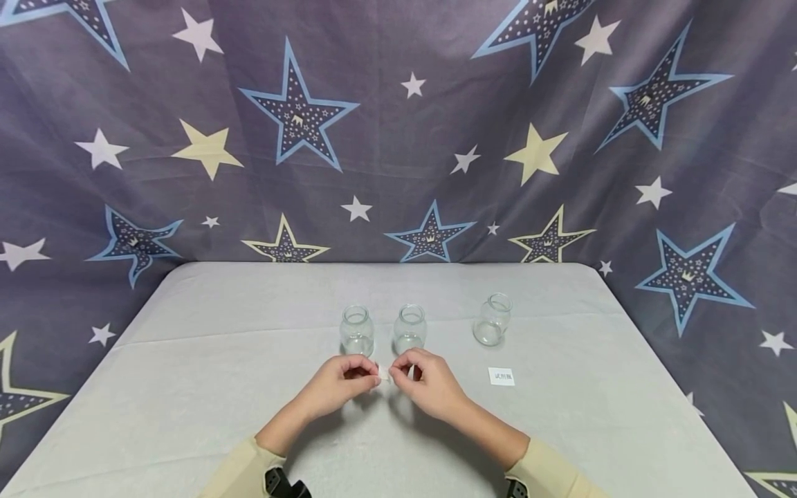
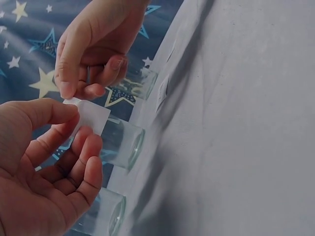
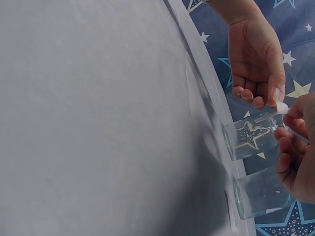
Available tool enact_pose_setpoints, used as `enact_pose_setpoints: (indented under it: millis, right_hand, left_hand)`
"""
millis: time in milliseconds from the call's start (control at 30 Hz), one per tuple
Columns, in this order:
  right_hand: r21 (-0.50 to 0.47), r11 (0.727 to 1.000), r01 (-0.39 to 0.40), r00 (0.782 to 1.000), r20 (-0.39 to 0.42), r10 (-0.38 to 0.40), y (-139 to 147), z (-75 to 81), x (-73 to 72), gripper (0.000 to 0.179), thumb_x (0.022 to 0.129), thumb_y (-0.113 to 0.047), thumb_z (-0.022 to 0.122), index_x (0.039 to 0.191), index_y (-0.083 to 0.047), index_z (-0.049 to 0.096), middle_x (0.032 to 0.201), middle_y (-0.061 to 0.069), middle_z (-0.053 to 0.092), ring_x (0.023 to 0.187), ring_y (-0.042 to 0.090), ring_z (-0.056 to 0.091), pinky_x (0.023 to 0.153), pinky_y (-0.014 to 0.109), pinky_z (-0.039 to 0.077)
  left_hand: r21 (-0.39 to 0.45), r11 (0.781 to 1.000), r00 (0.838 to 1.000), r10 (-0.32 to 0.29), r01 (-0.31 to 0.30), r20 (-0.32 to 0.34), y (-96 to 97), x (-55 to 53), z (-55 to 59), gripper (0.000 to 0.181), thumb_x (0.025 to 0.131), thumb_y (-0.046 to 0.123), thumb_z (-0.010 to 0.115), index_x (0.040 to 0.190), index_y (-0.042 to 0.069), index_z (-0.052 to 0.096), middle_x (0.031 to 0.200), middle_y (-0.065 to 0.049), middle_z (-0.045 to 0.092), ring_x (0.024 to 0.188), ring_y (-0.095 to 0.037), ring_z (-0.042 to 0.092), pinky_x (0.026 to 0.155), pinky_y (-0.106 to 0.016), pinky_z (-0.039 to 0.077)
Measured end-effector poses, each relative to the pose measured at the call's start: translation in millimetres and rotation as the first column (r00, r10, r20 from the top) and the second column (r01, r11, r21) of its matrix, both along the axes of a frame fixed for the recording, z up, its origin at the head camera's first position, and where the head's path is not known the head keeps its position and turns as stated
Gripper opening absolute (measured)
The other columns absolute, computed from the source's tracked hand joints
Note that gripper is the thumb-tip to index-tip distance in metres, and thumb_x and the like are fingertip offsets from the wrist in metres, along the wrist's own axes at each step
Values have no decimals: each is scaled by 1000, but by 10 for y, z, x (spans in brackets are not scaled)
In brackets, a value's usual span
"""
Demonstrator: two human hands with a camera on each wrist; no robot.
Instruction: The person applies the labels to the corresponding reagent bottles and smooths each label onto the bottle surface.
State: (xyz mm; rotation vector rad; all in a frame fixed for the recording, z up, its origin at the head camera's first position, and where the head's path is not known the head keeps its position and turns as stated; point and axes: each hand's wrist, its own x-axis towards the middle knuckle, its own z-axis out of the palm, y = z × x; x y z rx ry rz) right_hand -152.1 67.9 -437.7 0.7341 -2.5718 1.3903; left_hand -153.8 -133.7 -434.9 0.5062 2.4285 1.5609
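Between the fingertips of both hands is a small white paper label [image 2: 96, 117], seen at an angle over the table. My left hand [image 1: 341, 382] pinches one edge of it between thumb and forefinger, the other fingers loosely bent. At the opposite edge, the thumb and forefinger of my right hand [image 1: 431, 382] pinch its upper corner. The label [image 3: 281, 107] looks bent in the right wrist view, partly hidden by fingers. Just beyond the hands stand two clear glass jars, a left one [image 1: 357, 339] and a middle one [image 1: 409, 335], both without lids.
A third glass jar [image 1: 491, 325] stands farther right. In front of it, a white label with dark handwriting [image 1: 501, 376] lies on the pale cloth-covered table [image 1: 205, 387]. Behind the far edge hangs a dark curtain [image 1: 386, 152] printed with stars.
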Motion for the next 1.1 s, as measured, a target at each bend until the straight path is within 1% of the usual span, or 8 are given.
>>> enact_pose_setpoints:
  millis: [167,300,500,800,1100]
  right_hand:
    - [-15,1000,22,1000,12,-22,23,15,-4,5,86,-14,63,82,-14,66,76,-5,62,58,-2,44,54,17,41]
    - [-22,999,45,999,22,-45,45,13,-12,5,86,-15,64,82,-14,66,75,-5,62,57,-1,43,54,17,40]
    - [-26,997,76,996,57,-74,68,21,-23,3,85,-14,64,82,-15,67,75,-5,63,57,0,44,54,17,40]
    - [-66,994,91,992,96,-85,110,20,-41,4,85,-15,64,82,-16,67,72,-5,62,56,0,44,52,18,40]
    - [-72,991,115,986,133,-104,142,29,-37,4,84,-14,65,80,-15,66,69,-5,60,55,1,43,51,18,38]
  left_hand:
    - [11,1000,999,21,-21,26,-4,10,15,17,84,17,67,92,1,66,86,-8,66,71,-5,54,64,-19,46]
    - [2,1000,999,31,-31,28,-9,5,9,17,84,17,67,92,2,66,85,-6,66,71,-6,54,64,-19,46]
    - [-2,1000,999,31,-31,31,-12,2,6,17,84,18,67,92,3,66,84,-5,65,70,-5,54,63,-20,46]
    - [4,999,998,36,-37,44,-14,1,20,16,85,16,66,92,2,65,84,-8,65,68,-5,54,63,-19,46]
    - [10,999,998,31,-32,50,-22,-2,28,17,85,16,66,91,1,64,83,-8,64,67,-5,53,62,-19,46]
